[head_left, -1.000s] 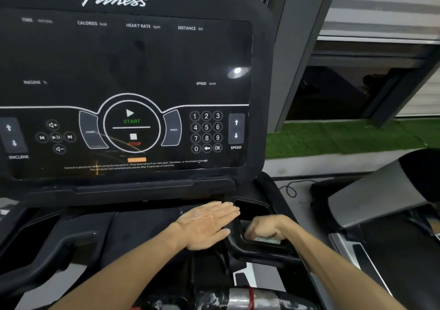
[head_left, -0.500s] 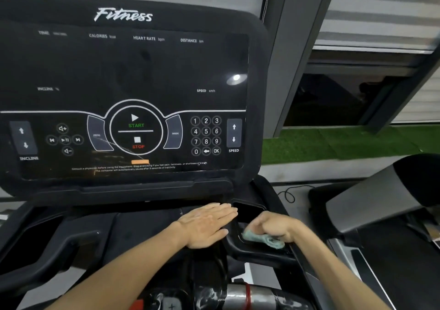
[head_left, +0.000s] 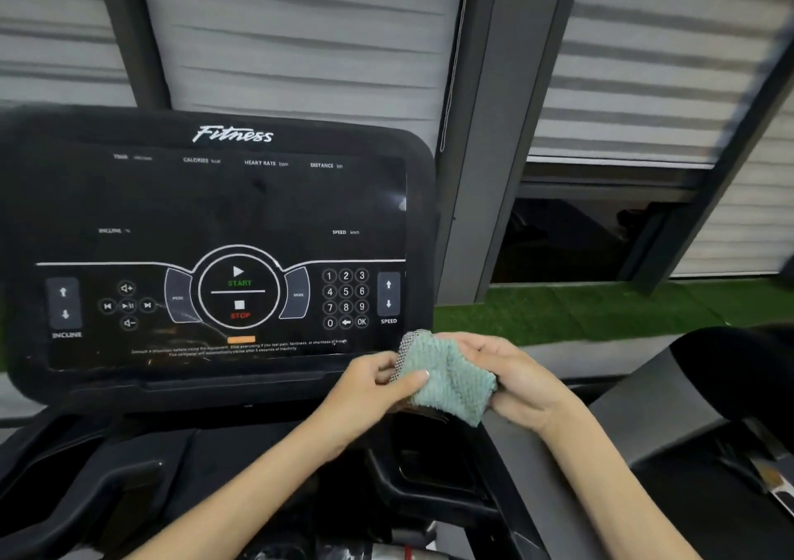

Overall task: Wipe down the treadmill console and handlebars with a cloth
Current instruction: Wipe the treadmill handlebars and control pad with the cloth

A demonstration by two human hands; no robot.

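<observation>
Nearest to me, two bare forearms reached up from the bottom edge over the treadmill's dark lower frame. A black handlebar [head_left: 90,486] curved away at the lower left, and a recessed pocket [head_left: 434,460] sat in the moulding directly beneath the hands.

Above that pocket, lifted off every surface, both hands held a folded green cloth [head_left: 451,381] between them. The left hand [head_left: 365,392] had its grip pinching the cloth's left side, thumb laid across the front and fingers tucked behind, beside a grey checked edge. The right hand [head_left: 522,383] had its grip curled round the cloth's right side, fingers wrapped over the top. The cloth hung just in front of the lower right corner of the console [head_left: 215,224], whether touching it I could not tell.

The console's screen was dark, with START and STOP in the middle and a number pad to the right. A neighbouring treadmill [head_left: 687,392] stood to the right. Beyond lay a strip of green turf [head_left: 601,306], a grey pillar [head_left: 485,129], a dark window [head_left: 571,237] and pale slatted blinds [head_left: 300,43].
</observation>
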